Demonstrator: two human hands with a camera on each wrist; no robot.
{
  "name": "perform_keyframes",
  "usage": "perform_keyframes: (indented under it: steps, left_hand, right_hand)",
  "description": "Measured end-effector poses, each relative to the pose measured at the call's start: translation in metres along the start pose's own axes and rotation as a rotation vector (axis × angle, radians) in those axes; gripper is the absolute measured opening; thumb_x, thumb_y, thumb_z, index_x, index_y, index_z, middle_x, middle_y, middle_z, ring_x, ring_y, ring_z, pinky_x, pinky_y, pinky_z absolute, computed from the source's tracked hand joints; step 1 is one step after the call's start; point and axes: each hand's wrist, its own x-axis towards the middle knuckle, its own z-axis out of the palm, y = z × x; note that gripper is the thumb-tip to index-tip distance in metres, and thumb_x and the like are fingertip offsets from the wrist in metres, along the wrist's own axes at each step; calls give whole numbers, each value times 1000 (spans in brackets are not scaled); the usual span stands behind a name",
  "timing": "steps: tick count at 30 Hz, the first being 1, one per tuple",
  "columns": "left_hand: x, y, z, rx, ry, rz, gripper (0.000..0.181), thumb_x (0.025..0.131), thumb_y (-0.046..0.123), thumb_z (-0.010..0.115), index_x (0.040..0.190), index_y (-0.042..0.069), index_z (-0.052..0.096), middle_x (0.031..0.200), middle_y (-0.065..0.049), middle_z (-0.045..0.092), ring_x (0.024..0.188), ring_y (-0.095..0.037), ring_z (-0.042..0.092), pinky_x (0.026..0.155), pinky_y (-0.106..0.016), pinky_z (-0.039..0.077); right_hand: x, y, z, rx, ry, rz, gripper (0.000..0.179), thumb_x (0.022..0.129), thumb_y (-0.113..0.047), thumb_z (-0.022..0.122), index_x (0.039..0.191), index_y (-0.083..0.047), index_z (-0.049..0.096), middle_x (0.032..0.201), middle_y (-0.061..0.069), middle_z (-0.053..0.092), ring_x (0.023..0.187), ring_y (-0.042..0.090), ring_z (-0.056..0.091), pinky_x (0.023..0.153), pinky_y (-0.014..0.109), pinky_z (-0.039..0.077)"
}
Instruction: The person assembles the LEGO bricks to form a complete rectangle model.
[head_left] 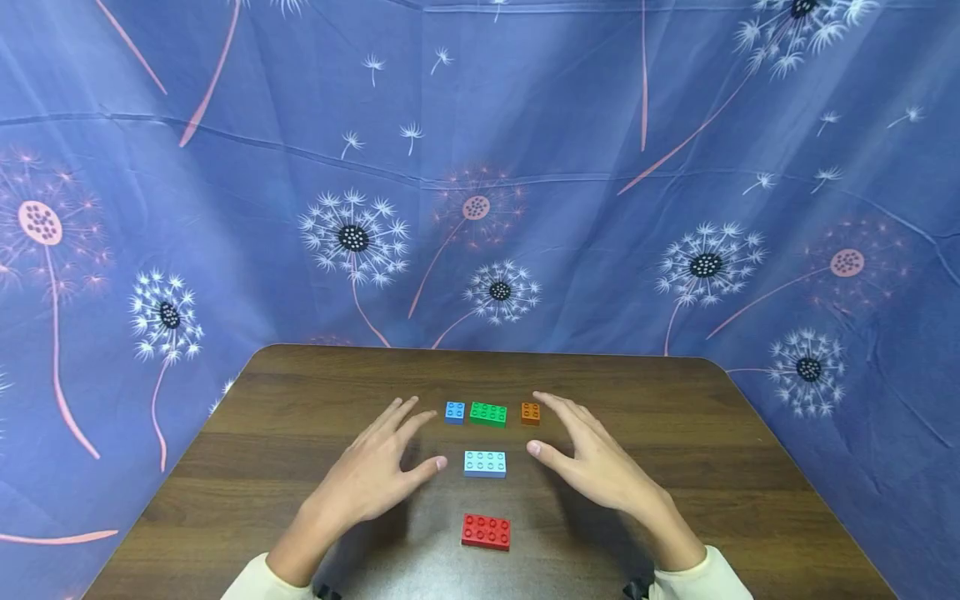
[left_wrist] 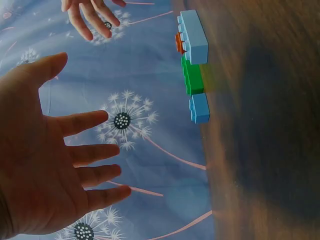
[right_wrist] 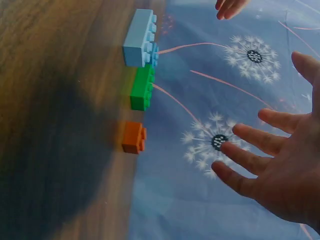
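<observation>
While the bare left hand (head_left: pixel 372 473) and bare right hand (head_left: pixel 606 468) hover empty, fingers spread, at nine and three o'clock of the pale-blue rectangular plastic brick (head_left: pixel 485 464), any level, unhurried approach would likely spare the red rectangular plastic brick (head_left: pixel 486 532) at six.

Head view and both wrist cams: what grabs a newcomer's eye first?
Probably the bright red rectangular plastic brick, nearest the person on the brown wood-grain table. Next, the bare left hand and right hand, either side of the pale blue eight-stud plastic brick. Behind the table hangs a blue cloth patterned with white and pink dandelions.
</observation>
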Motion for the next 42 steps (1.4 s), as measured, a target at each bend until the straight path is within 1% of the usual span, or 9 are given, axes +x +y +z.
perform_keyframes:
  steps: [4, 7, 10, 13, 17, 22, 30, 36, 42]
  left_hand:
    - [1, 3, 4, -57, -30, -13, 68, 92, 61, 67, 148, 26, 54, 159, -7, 49, 147, -34, 46, 106, -65, 47]
    - [0, 5, 9, -112, -69, 10, 63, 91, 56, 70, 144, 23, 58, 149, -8, 58, 137, -36, 56, 104, -61, 50]
    - [0, 5, 14, -171, -131, 53, 59, 90, 47, 76, 139, 18, 61, 140, -8, 64, 129, -35, 62, 101, -58, 53]
    - [0, 5, 21, -230, -212, 91, 59, 84, 34, 84, 134, 11, 64, 133, -11, 68, 121, -34, 66, 97, -55, 56]
    - [0, 5, 30, -264, -292, 120, 61, 74, 25, 92, 128, 9, 67, 120, -10, 72, 108, -27, 69, 90, -42, 58]
    - [2, 3, 39, -321, -304, 135, 58, 69, 18, 93, 122, 11, 71, 106, -5, 73, 97, -18, 68, 82, -27, 55]
    - [4, 2, 52, -451, -333, 137, 52, 65, 11, 93, 113, 7, 71, 96, -5, 72, 88, -14, 66, 79, -25, 56]
    - [5, 3, 59, -494, -359, 153, 50, 65, 10, 93, 110, 7, 72, 96, -5, 73, 87, -12, 66, 79, -23, 55]
    - [4, 5, 62, -502, -388, 140, 48, 66, 9, 91, 110, 7, 73, 99, -3, 74, 88, -10, 67, 81, -23, 56]
  right_hand:
    - [4, 4, 7, 81, -29, 19, 69, 97, -54, 65, 156, -28, 41, 157, -1, 50, 146, 33, 47, 112, 67, 39]
    - [8, 8, 16, 151, -54, 12, 68, 97, -50, 68, 153, -21, 45, 153, 1, 55, 141, 33, 52, 110, 63, 43]
    - [13, 13, 28, 231, -91, 6, 63, 96, -44, 72, 150, -18, 50, 148, 3, 60, 136, 34, 56, 109, 61, 45]
    - [19, 19, 40, 293, -141, 16, 59, 95, -39, 73, 146, -16, 53, 145, 8, 62, 133, 36, 58, 106, 60, 48]
    - [25, 27, 52, 347, -212, 29, 55, 96, -30, 73, 144, -10, 54, 140, 17, 63, 126, 37, 60, 98, 53, 54]
    - [29, 34, 62, 374, -261, 37, 53, 95, -23, 75, 141, -5, 56, 135, 17, 65, 121, 32, 61, 94, 43, 57]
    - [34, 40, 70, 384, -296, 26, 56, 90, -21, 79, 137, -2, 58, 135, 18, 64, 117, 32, 64, 94, 40, 58]
    - [36, 40, 74, 351, -312, 20, 54, 87, -17, 81, 135, -3, 59, 133, 17, 66, 115, 31, 65, 92, 39, 58]
    - [38, 41, 76, 304, -333, 10, 49, 86, -14, 80, 131, -5, 62, 130, 13, 68, 115, 28, 65, 94, 38, 57]
